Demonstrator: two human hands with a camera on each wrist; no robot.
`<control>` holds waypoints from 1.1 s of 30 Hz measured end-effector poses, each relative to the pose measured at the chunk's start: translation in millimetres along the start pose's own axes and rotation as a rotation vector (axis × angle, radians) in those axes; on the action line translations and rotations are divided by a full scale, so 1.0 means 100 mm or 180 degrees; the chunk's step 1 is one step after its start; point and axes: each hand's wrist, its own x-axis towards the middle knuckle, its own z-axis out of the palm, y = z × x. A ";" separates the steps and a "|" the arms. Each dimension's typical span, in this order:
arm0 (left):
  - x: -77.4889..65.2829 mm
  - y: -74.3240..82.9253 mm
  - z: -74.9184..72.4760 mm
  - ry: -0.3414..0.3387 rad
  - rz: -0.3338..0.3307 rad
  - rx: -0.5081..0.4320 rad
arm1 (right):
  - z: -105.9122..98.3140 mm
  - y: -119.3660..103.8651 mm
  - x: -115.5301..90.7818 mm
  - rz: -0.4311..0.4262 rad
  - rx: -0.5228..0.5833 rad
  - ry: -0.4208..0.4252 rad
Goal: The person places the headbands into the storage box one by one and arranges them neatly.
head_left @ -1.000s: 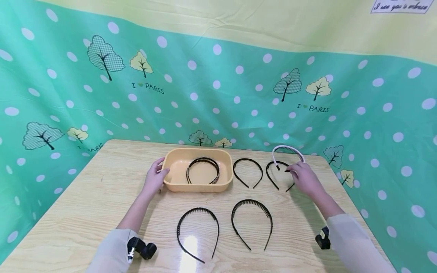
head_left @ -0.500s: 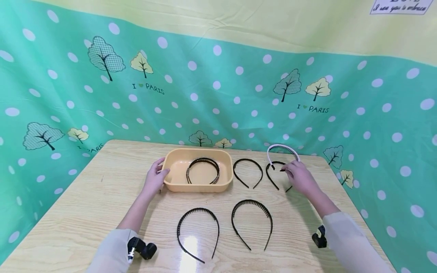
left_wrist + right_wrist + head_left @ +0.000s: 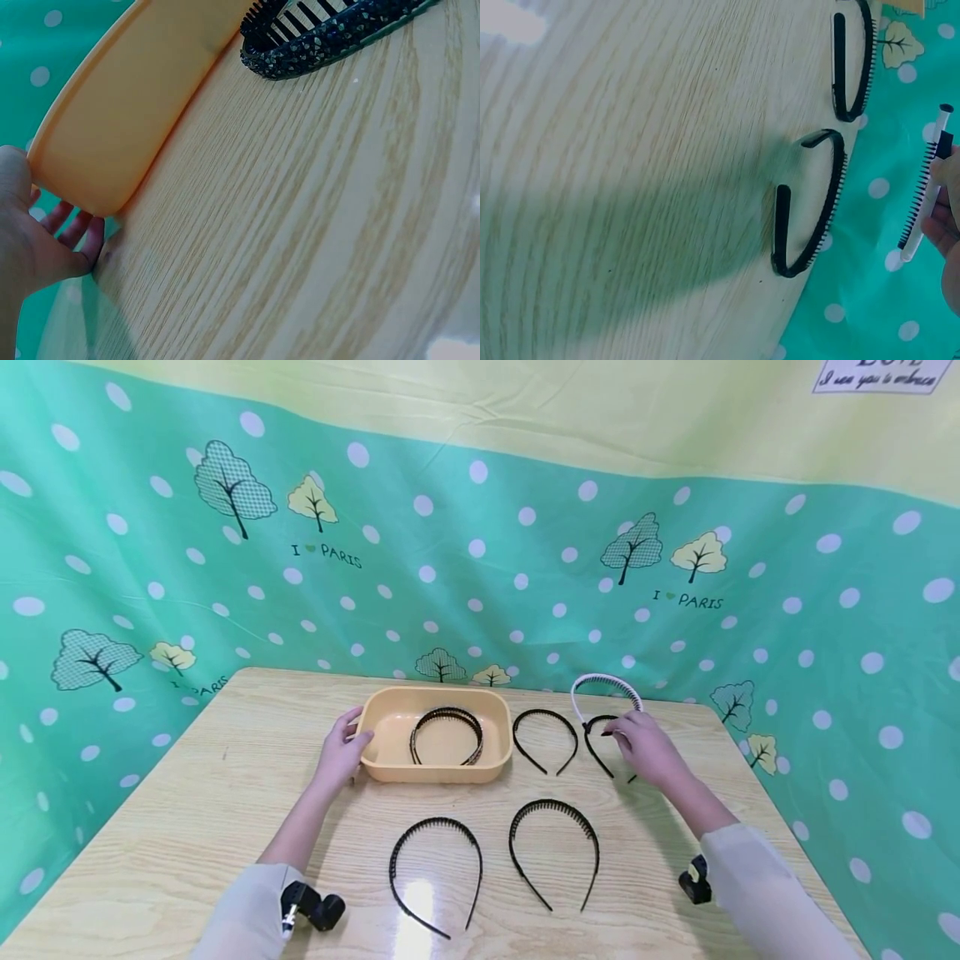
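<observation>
At its left end, a peach plastic basin [image 3: 435, 774] is gripped by my left hand [image 3: 341, 752], thumb at the rim and fingers along the outside. Two dark headbands [image 3: 448, 709] lie overlapping inside it. My right hand [image 3: 648, 752] pinches one end of a white toothed headband [image 3: 611, 677], raised with its arch away from me. In the right wrist view this white headband [image 3: 919, 206] shows edge-on between thumb and fingers. Below the right hand lies a black headband [image 3: 588, 739], partly covered by that hand in the head view.
Another black headband [image 3: 545, 711] lies just right of the basin. Nearer the front are two larger black toothed headbands, one on the right [image 3: 551, 801] and one on the left [image 3: 438, 820]. A green printed cloth [image 3: 480, 568] hangs behind the wooden table [image 3: 247, 760].
My right hand has moved left with the white headband, toward the basin, uncovering less of the black headband's left side and more of its right. The left hand and basin stay put.
</observation>
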 end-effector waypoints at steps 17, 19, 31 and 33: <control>0.00 -0.01 0.00 -0.0025 0.0004 0.0006 | 0.07 -0.24 0.10 -0.0415 0.0002 0.0185; 0.00 -0.01 0.00 -0.0010 0.0001 0.0007 | 0.06 -0.28 0.11 -0.0439 -0.0017 0.0149; 0.02 -0.03 0.00 -0.0013 -0.0041 -0.0018 | 0.05 -0.43 0.16 -0.0405 -0.0077 -0.0021; 0.02 -0.03 0.00 -0.0024 -0.0073 -0.0048 | 0.07 -0.44 0.17 -0.0459 -0.0080 0.0006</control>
